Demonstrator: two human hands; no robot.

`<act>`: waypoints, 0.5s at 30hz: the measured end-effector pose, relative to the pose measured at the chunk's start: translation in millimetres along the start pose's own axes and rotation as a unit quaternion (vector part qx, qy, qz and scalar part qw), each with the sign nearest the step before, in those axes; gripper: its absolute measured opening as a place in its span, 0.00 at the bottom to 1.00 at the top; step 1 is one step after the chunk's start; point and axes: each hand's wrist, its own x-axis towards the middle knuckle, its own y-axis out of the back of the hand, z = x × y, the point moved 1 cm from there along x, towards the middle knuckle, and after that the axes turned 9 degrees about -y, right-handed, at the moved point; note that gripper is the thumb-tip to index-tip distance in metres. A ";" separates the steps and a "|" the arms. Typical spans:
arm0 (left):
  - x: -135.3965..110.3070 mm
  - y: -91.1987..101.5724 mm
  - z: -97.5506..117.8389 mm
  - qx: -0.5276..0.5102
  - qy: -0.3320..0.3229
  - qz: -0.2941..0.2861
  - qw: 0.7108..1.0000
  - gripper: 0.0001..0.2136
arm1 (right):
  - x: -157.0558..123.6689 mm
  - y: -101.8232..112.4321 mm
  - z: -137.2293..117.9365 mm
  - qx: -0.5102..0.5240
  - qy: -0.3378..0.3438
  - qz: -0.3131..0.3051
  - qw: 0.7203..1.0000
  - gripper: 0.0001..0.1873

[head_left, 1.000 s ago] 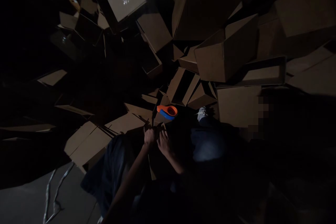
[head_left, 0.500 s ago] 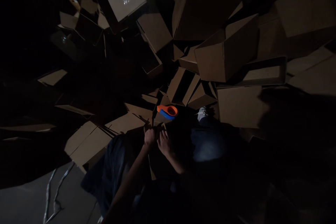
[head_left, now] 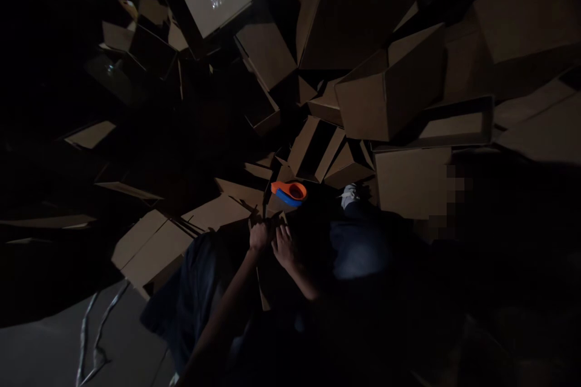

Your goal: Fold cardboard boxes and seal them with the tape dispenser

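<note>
In the dim head view, my left hand point(head_left: 259, 237) is closed at the edge of a dark cardboard box point(head_left: 264, 297) between my legs. Its fingertips are hard to see. Close beside it, my right hand point(head_left: 284, 245) rests on the same box with its fingers stretched forward and slightly apart. An orange and blue tape dispenser point(head_left: 289, 193) lies just beyond both hands, touched by neither. Deep shadow hides most of the box.
Open cardboard boxes point(head_left: 415, 184) lie piled ahead and to the right. A flattened-looking carton point(head_left: 152, 248) sits by my left leg. My shoe point(head_left: 349, 196) is right of the dispenser. Twisted silvery strips point(head_left: 96, 338) lie on grey floor at lower left.
</note>
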 end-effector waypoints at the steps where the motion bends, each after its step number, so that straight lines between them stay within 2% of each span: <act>1: -0.4 0.4 -0.1 0.000 -0.001 0.003 1.000 0.21 | -0.5 0.7 -0.2 0.000 0.001 0.002 1.000 0.28; 5: -0.7 1.1 -0.4 -0.015 -0.008 0.022 1.000 0.22 | -2.3 5.9 -2.7 0.001 -0.006 -0.011 1.000 0.28; 8: -3.5 1.7 1.1 -0.045 -0.025 0.039 0.998 0.19 | -2.4 8.4 -4.1 0.002 -0.014 -0.020 1.000 0.28; 10: -9.0 2.7 0.7 -0.085 -0.051 0.107 0.989 0.16 | -2.2 8.3 -3.8 0.000 -0.016 -0.013 1.000 0.26; 12: -17.5 2.3 -5.4 -0.129 -0.062 0.216 0.966 0.16 | -2.7 7.6 -2.6 0.001 -0.018 0.001 1.000 0.25; 14: -26.7 -2.9 -19.8 -0.170 -0.031 0.304 0.937 0.19 | -4.5 8.0 -1.3 0.010 -0.010 0.032 0.999 0.23; 15: -30.4 -8.0 -29.7 -0.195 -0.004 0.323 0.926 0.20 | -5.9 8.7 -0.8 0.017 -0.004 0.051 0.999 0.22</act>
